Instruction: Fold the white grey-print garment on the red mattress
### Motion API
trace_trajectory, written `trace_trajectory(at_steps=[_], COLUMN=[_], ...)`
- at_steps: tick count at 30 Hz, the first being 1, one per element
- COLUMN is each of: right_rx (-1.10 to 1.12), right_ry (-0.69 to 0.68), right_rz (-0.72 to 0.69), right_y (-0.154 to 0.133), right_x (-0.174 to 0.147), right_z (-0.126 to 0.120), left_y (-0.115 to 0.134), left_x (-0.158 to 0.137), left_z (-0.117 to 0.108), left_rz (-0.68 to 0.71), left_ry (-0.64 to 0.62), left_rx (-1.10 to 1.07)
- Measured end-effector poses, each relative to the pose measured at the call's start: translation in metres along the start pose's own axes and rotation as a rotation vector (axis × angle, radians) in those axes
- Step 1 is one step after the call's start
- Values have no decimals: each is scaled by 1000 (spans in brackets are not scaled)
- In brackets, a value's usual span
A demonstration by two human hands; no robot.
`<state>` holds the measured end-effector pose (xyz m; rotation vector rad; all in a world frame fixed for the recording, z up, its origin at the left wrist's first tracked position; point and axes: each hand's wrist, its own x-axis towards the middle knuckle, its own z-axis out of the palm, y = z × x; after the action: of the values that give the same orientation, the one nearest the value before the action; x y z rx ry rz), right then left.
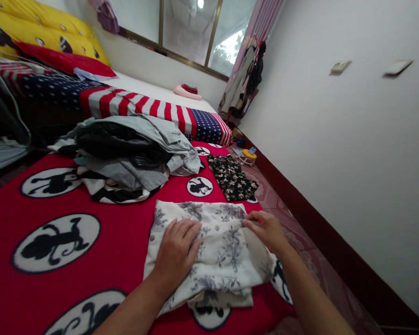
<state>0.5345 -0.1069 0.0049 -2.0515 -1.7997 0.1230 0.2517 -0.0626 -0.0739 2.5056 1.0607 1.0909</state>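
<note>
A white shirt [226, 251] with grey flower print and small buttons lies partly folded on the red blanket [125, 246]. My left hand [179, 246] rests flat on the shirt's left half, fingers stretched out. At the shirt's upper right edge, my right hand [263, 228] pinches the cloth between thumb and fingers. A layer of the shirt sticks out beneath its lower edge. Just beyond the shirt, toward the wall, lies a black flowered garment [232, 177], folded.
A heap of grey and black clothes [136, 149] lies on the blanket at the far left. Behind it stands a bed with a stars-and-stripes sheet [139, 104]. On the right are the white wall [352, 139], tiled floor and a small yellow stool [249, 154].
</note>
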Motion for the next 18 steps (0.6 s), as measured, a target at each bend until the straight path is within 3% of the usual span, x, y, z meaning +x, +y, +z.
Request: trace_trajectory(at_steps=[3,6,8,14,18], right_rx=[-112,-62,-8,24,73], right_ry=[98,264,292,97,-30], right_rz=[17,-14,-32,15,73], right_y=[8,10,7,0,13], right_x=[9,22,33,58,60], right_z=[21,33,37,39,30], left_y=[-2,-2,-2,-1,0], left_x=[-1,-1,-1,-1,-1], left_z=[-1,0,0,0,-1], left_rz=[-29,-30,-31,-46,-66], left_ry=[39,17,7,-19,-41], left_rx=[40,43,42,43,40])
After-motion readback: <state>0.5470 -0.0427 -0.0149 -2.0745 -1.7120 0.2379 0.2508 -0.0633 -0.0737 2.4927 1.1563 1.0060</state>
